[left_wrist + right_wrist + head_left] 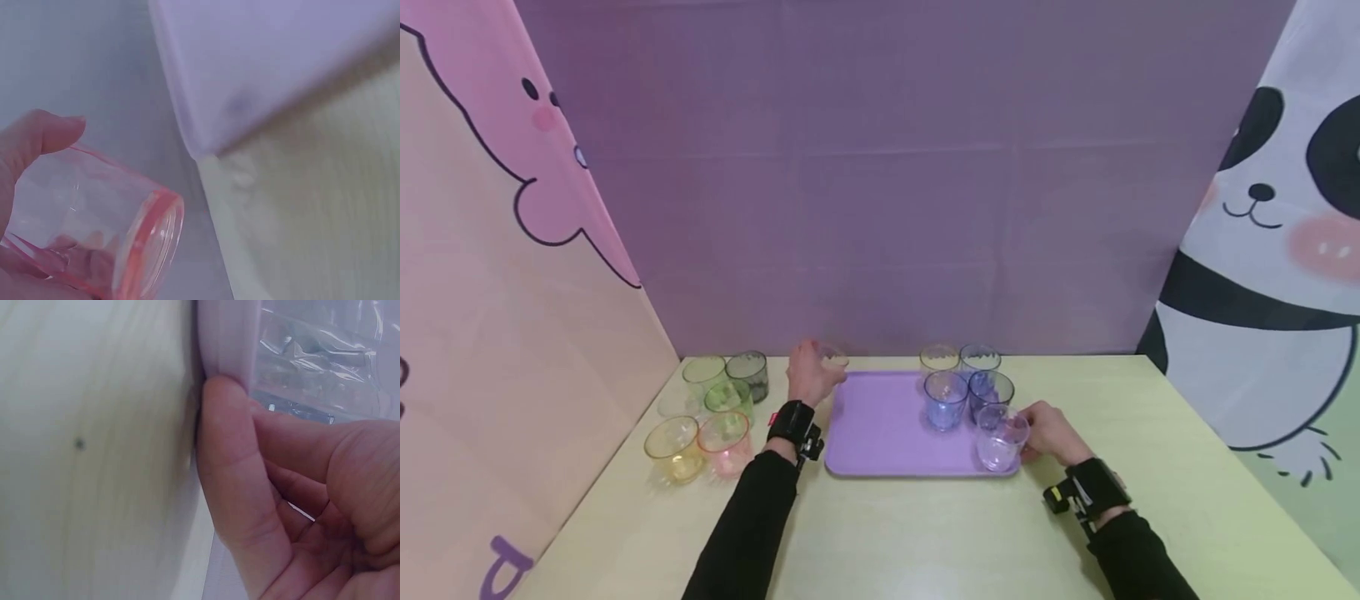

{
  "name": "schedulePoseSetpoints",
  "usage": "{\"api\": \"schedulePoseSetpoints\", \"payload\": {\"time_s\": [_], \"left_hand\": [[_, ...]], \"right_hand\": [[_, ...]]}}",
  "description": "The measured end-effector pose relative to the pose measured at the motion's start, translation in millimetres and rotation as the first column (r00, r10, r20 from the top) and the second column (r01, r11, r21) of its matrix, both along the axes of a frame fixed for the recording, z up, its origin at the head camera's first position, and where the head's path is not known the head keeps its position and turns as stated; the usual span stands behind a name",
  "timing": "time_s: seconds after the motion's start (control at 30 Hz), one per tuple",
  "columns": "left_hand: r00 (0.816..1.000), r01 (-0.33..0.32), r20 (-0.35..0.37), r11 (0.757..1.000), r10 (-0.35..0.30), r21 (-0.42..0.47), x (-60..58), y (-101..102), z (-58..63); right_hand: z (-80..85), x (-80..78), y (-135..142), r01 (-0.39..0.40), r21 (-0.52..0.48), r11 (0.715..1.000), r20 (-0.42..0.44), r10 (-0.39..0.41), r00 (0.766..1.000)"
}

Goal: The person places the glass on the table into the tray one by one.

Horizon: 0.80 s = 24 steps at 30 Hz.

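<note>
My left hand (811, 375) holds a pink-tinted glass (94, 219) beyond the back left corner of the purple tray (880, 429). In the left wrist view this glass lies tilted between thumb and fingers; in the head view the hand partly hides it. At the tray's right side, my right hand (1051, 432) pinches the rim between thumb and finger, seen close up in the right wrist view. Right by it on the tray stands a clear glass (1002, 442). Behind this are a blue glass (945, 402), a dark blue glass (991, 392) and two more glasses at the back.
On the table's left stand several glasses: a yellow one (674, 450), a pink one (726, 446), a green one (730, 398), a grey one (749, 375), a yellow-green one (703, 372) and a faint clear one (676, 403). A purple backdrop (880, 183) rises behind the table.
</note>
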<state>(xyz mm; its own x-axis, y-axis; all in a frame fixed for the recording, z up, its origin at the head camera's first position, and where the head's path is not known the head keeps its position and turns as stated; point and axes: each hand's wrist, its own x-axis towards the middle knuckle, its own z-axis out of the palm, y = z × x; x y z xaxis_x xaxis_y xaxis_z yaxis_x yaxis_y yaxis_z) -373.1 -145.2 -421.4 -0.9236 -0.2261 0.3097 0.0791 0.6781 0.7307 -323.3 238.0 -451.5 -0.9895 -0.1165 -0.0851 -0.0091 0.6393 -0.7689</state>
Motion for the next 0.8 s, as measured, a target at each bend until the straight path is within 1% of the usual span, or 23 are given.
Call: {"api": "schedulePoseSetpoints", "payload": {"time_s": [0.07, 0.1, 0.13, 0.23, 0.3, 0.37, 0.47, 0.57, 0.63, 0.73, 0.8], "left_hand": [[1.0, -0.001, -0.001, 1.0, 0.001, 0.012, 2.6, 3, 2.2], [1.0, 0.006, 0.0, 0.999, -0.006, 0.033, 4.5, 4, 3.0], [1.0, 0.016, 0.006, 0.998, -0.017, 0.058, 6.6, 5, 3.4], [0.998, 0.064, -0.004, 0.987, -0.064, 0.148, 12.8, 9, 3.9], [0.994, 0.108, -0.014, 0.97, -0.108, 0.216, 16.8, 13, 3.4], [0.988, 0.152, -0.024, 0.954, -0.151, 0.257, 20.2, 16, 2.4], [0.972, 0.231, -0.035, 0.92, -0.231, 0.316, 25.4, 20, 1.5], [0.955, 0.291, -0.051, 0.884, -0.293, 0.366, 31.4, 25, 3.5], [0.947, 0.315, -0.074, 0.867, -0.311, 0.386, 35.3, 28, 6.2], [0.941, 0.335, -0.118, 0.838, -0.316, 0.43, 39.5, 33, 8.4], [0.94, 0.338, -0.128, 0.831, -0.315, 0.441, 41.8, 37, 9.9]], "right_hand": [[-0.1, 0.1, 0, 0.001, 0.003, 1.0, -0.001, -0.001, 1.0], [0.0, 0.2, 0, 0.002, 0.003, 1.0, -0.001, -0.002, 1.0], [-0.3, 0.1, 1, 0.001, 0.002, 1.0, 0.0, -0.001, 1.0], [-0.5, 0.0, 1, 0.001, -0.006, 1.0, 0.002, -0.001, 1.0], [-1.0, 0.1, 1, 0.004, -0.009, 1.0, -0.001, -0.004, 1.0], [-1.6, 0.2, 1, 0.002, -0.005, 1.0, -0.008, -0.002, 1.0], [-2.3, 0.7, 1, 0.0, 0.007, 1.0, -0.014, 0.0, 1.0], [-2.6, 1.2, 1, 0.003, 0.013, 1.0, -0.021, -0.003, 1.0], [-2.1, 1.6, 0, 0.003, 0.021, 1.0, -0.023, -0.003, 1.0], [-0.2, 1.7, 0, 0.003, 0.027, 1.0, -0.019, -0.003, 1.0], [1.1, 1.4, -1, 0.004, 0.033, 0.999, -0.015, -0.003, 1.0]]}}
